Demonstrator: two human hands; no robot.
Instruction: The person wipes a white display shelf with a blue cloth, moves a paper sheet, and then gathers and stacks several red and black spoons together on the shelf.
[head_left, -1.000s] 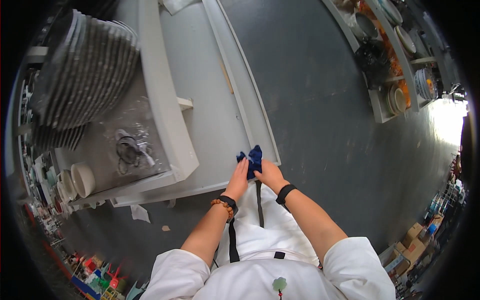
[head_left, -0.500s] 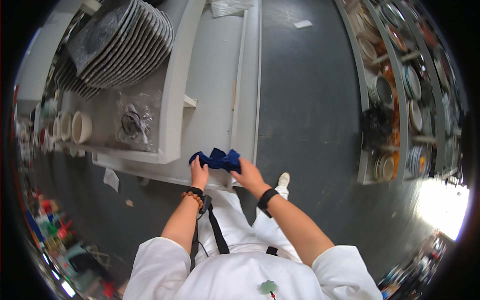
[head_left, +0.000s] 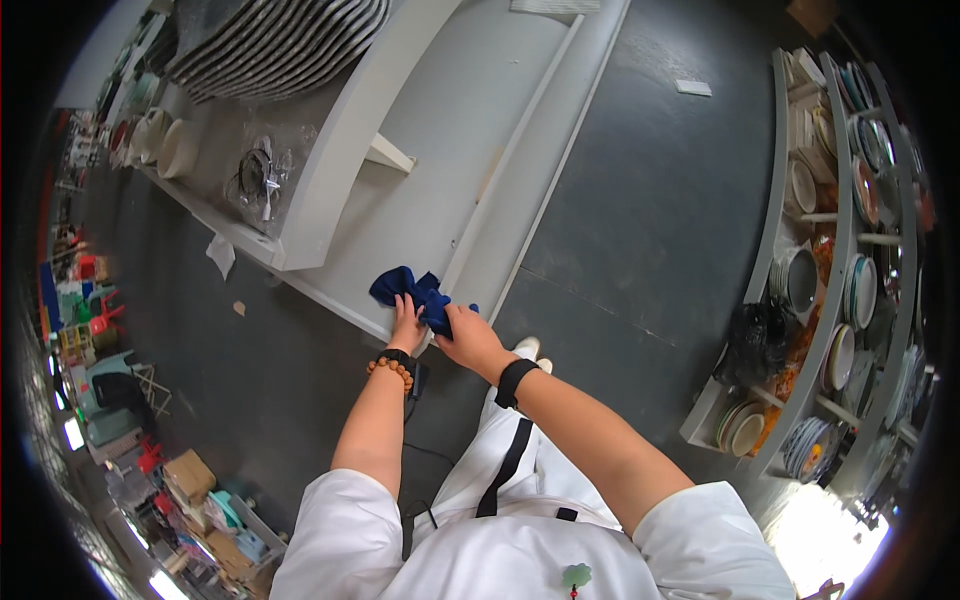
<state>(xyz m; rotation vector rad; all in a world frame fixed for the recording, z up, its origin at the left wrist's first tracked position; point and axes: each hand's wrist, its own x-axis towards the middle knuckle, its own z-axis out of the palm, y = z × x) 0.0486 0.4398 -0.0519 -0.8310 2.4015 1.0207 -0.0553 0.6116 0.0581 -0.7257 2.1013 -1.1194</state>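
Note:
A dark blue cloth (head_left: 398, 284) lies bunched up over the near end of a white shelf board (head_left: 440, 170). My right hand (head_left: 470, 342) is closed on the cloth's right side, at the board's edge. Against the cloth's lower left part rests my left hand (head_left: 407, 324), its fingers stretched out and apart. Part of the cloth is hidden beneath the fingers. A bead bracelet (head_left: 390, 370) and a black band circle my left wrist, and a black band (head_left: 514, 382) my right one.
An upper shelf (head_left: 310, 210) at left bears a stack of grey ribbed plates (head_left: 290, 45), white bowls (head_left: 178, 150) and a cable in clear plastic (head_left: 262, 180). Shelves of plates (head_left: 800, 280) stand at right, with a black plastic bag (head_left: 757, 342). Grey floor (head_left: 620, 240) runs between.
My body and view have turned, so the shelf now slants across. My hands have come closer together, and the cloth is bunched more tightly between them.

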